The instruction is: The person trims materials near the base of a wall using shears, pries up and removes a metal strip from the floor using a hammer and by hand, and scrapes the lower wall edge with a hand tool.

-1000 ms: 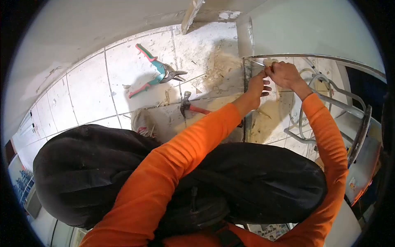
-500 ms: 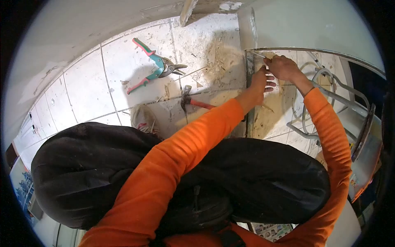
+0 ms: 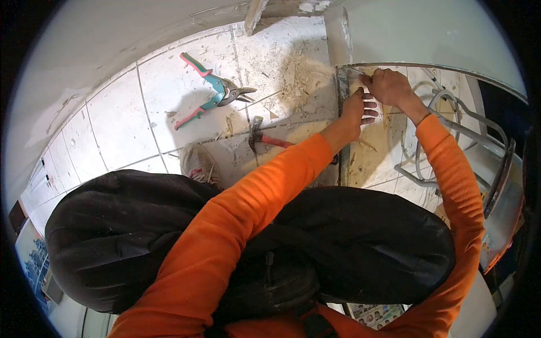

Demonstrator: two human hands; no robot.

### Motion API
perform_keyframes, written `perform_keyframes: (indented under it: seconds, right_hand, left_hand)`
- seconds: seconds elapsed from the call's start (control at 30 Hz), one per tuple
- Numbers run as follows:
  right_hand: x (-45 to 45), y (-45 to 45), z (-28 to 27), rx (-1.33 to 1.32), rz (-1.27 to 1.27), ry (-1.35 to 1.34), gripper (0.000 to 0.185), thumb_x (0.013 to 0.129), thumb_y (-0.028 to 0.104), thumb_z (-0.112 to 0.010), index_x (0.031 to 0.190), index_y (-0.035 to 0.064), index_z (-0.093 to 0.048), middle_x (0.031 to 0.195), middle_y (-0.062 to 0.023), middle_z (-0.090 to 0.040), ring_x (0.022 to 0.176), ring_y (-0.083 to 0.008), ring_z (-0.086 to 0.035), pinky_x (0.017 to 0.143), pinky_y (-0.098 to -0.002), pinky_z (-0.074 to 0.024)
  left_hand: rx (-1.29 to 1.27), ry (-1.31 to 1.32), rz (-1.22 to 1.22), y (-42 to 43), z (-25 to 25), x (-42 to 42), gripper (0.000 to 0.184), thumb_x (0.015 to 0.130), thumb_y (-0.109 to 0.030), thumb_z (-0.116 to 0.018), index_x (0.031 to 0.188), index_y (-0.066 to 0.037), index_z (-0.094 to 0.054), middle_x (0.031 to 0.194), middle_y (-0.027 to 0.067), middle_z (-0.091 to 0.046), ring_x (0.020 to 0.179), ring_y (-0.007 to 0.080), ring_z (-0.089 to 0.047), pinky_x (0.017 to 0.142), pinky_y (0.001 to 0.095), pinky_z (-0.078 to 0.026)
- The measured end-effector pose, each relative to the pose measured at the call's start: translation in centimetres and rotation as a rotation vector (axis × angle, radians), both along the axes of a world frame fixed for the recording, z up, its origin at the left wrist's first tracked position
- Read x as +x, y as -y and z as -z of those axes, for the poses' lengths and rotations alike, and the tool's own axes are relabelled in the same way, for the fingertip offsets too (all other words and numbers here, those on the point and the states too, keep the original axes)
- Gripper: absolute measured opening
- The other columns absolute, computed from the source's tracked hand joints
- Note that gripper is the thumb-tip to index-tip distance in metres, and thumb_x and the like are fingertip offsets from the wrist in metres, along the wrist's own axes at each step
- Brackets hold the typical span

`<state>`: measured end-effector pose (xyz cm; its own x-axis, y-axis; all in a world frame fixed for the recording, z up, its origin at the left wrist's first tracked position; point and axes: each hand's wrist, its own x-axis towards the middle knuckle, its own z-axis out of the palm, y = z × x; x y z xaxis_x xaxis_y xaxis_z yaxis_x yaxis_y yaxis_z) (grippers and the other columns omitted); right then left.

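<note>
My right hand (image 3: 391, 89) is closed around a slim tool with a thin metal shaft (image 3: 355, 70); its handle is hidden in the fist. The shaft points left to the corner where the pale wall panel (image 3: 417, 39) meets the floor. Just below and left of that fist is my left hand (image 3: 356, 115), its fingers spread and its thumb pointing up near the tool. Left of my hands, a red-handled hammer (image 3: 274, 141) lies on the tiles, partly behind my left sleeve. Snips (image 3: 217, 93) with green and red handles lie open farther left.
Dusty debris (image 3: 296, 84) covers the tiles beside a dark floor joint (image 3: 343, 141). A grey metal tube frame (image 3: 473, 132) stands at the right. A shoe (image 3: 198, 163) shows beside my black-clad knee. A wooden piece (image 3: 255, 16) leans near the top wall.
The view has shifted slightly, so the snips and hammer appear higher in the picture. My right hand stays closed on the tool at the corner; my left hand remains beside it with its fingers spread.
</note>
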<state>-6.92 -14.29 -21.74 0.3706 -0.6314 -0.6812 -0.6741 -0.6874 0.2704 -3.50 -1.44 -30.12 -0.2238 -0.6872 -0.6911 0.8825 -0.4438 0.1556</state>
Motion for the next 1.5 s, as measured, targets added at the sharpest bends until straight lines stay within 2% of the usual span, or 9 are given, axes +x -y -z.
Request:
perform_keyframes:
  seconds: [0.2,0.3,0.5,0.6,0.7,0.8,1.0,1.1,1.5]
  right_hand:
    - [0.7,1.1,-1.2,0.127,0.043,-0.073,0.077,0.106,0.065,-0.041,0.112,-0.0052,-0.074,0.113,-0.0290,-0.075,0.109,-0.0438,-0.072,0.099,-0.0522,-0.0562]
    - [-0.3,1.1,-0.3,0.030,-0.004,0.014,0.078,0.106,0.065,-0.042,0.113,-0.0058,-0.073,0.112,-0.0301,-0.074,0.109,-0.0442,-0.072,0.100,-0.0527,-0.0558]
    - [0.1,1.6,-1.2,0.050,-0.040,0.014,0.074,0.107,0.062,-0.044,0.115,-0.0060,-0.072,0.113,-0.0309,-0.074,0.110,-0.0449,-0.072,0.100,-0.0524,-0.0558]
    - [-0.8,1.3,0.1,0.006,-0.084,0.110,0.077,0.109,0.062,-0.041,0.083,-0.0044,-0.071,0.092,-0.0278,-0.074,0.096,-0.0435,-0.072,0.094,-0.0523,-0.0553]
    - [-0.8,1.3,0.4,0.025,-0.077,0.108,0.078,0.109,0.063,-0.041,0.085,-0.0049,-0.071,0.091,-0.0274,-0.074,0.095,-0.0430,-0.072,0.093,-0.0519,-0.0554]
    - [0.4,1.7,-1.0,0.110,-0.006,-0.030,0.074,0.107,0.062,-0.043,0.115,-0.0056,-0.073,0.118,-0.0332,-0.072,0.114,-0.0445,-0.070,0.102,-0.0516,-0.0548]
    - [-1.4,2.1,0.2,0.068,-0.059,0.085,0.075,0.108,0.063,-0.043,0.107,-0.0048,-0.074,0.108,-0.0324,-0.074,0.107,-0.0465,-0.072,0.098,-0.0534,-0.0560]
    - [-1.5,2.1,0.1,0.114,-0.002,0.077,0.073,0.108,0.061,-0.044,0.105,-0.0046,-0.075,0.103,-0.0313,-0.074,0.103,-0.0464,-0.072,0.095,-0.0536,-0.0571]
    - [-3.9,1.5,1.1,0.052,-0.049,0.212,0.077,0.107,0.064,-0.045,0.089,-0.0049,-0.073,0.094,-0.0306,-0.074,0.098,-0.0431,-0.074,0.089,-0.0519,-0.0586]
  left_hand:
    - [-0.002,0.013,-0.009,0.0,-0.1,0.6,0.040,0.114,-0.040,-0.034,0.117,-0.010,-0.061,0.103,0.0074,-0.067,0.090,0.0220,-0.065,0.081,0.0411,-0.052]
    - [-0.016,0.010,-0.016,0.1,-0.1,0.6,0.040,0.114,-0.039,-0.035,0.116,-0.009,-0.061,0.102,0.0080,-0.067,0.090,0.0219,-0.065,0.081,0.0408,-0.052]
    - [-0.019,0.004,-0.015,0.1,0.1,0.6,0.040,0.113,-0.038,-0.035,0.115,-0.009,-0.061,0.099,0.0082,-0.068,0.088,0.0218,-0.065,0.080,0.0400,-0.052]
    - [-0.005,0.018,-0.010,0.1,0.3,0.5,0.039,0.113,-0.038,-0.035,0.113,-0.009,-0.062,0.098,0.0078,-0.068,0.087,0.0218,-0.066,0.079,0.0397,-0.052]
    - [0.008,0.020,-0.005,0.0,0.2,0.6,0.039,0.113,-0.038,-0.036,0.113,-0.009,-0.062,0.097,0.0078,-0.069,0.086,0.0218,-0.066,0.079,0.0393,-0.052]
    - [0.003,0.009,-0.006,-0.1,0.4,0.5,0.040,0.114,-0.040,-0.036,0.113,-0.009,-0.062,0.099,0.0082,-0.069,0.086,0.0218,-0.066,0.079,0.0391,-0.052]
    - [0.000,0.004,0.013,-0.2,0.4,0.0,0.042,0.114,-0.041,-0.036,0.115,-0.008,-0.062,0.100,0.0087,-0.069,0.087,0.0217,-0.065,0.080,0.0390,-0.052]
    - [-0.001,0.009,0.024,-0.3,0.5,-0.4,0.042,0.114,-0.041,-0.036,0.115,-0.008,-0.062,0.100,0.0087,-0.069,0.087,0.0218,-0.065,0.080,0.0392,-0.052]
    - [-0.032,0.047,0.021,-0.6,0.8,-0.7,0.044,0.114,-0.042,-0.036,0.121,-0.006,-0.062,0.102,0.0105,-0.069,0.089,0.0235,-0.065,0.083,0.0413,-0.052]
